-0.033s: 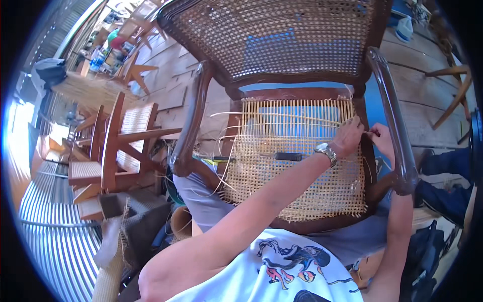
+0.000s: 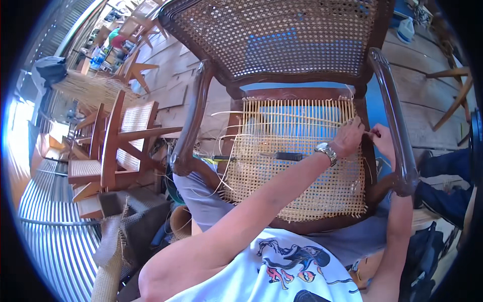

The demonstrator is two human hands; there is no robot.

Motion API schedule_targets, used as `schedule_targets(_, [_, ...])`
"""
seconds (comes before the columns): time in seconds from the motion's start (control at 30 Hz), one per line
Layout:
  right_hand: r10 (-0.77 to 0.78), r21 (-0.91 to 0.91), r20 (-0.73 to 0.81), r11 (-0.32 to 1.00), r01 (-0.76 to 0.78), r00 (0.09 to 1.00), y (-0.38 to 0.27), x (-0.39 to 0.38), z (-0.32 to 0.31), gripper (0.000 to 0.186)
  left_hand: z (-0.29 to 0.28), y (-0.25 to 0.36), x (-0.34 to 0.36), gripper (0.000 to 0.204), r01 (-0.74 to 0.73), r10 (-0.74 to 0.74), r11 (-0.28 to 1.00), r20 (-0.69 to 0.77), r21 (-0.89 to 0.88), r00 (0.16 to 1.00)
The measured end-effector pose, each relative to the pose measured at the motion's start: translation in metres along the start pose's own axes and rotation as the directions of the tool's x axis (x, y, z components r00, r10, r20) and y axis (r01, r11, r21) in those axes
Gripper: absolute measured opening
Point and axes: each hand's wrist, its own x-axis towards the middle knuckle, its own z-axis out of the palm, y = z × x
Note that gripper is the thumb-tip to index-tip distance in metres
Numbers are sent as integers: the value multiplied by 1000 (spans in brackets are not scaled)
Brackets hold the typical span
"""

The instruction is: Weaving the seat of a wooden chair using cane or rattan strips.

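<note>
A dark wooden armchair (image 2: 297,92) stands in front of me, its cane seat (image 2: 297,191) partly woven. The near part is a close mesh, while the far part has mostly lengthwise strands with a few crosswise ones. My left hand (image 2: 348,138), with a watch on the wrist, rests on the weave's right edge with fingers bent and closed. Just right of it, inside the armrest, my right hand (image 2: 383,141) pinches a thin cane strand (image 2: 369,133) running toward the left fingers. A dark-handled tool (image 2: 288,156) lies across the seat. Loose strand ends (image 2: 224,112) stick out left.
The armrests (image 2: 193,116) flank the seat, and the cane backrest (image 2: 302,45) rises beyond it. Wooden chair frames (image 2: 118,141) stand at left near a rolled cane sheet (image 2: 108,267). A white jug (image 2: 405,30) sits far right. A person's dark-clothed legs (image 2: 445,186) are at right.
</note>
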Motion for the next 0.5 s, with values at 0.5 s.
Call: schedule_targets(0.5, [-120, 147, 2, 982, 118, 993, 11, 14, 1, 9, -78, 9, -72, 43, -72, 226, 884, 287, -461, 931])
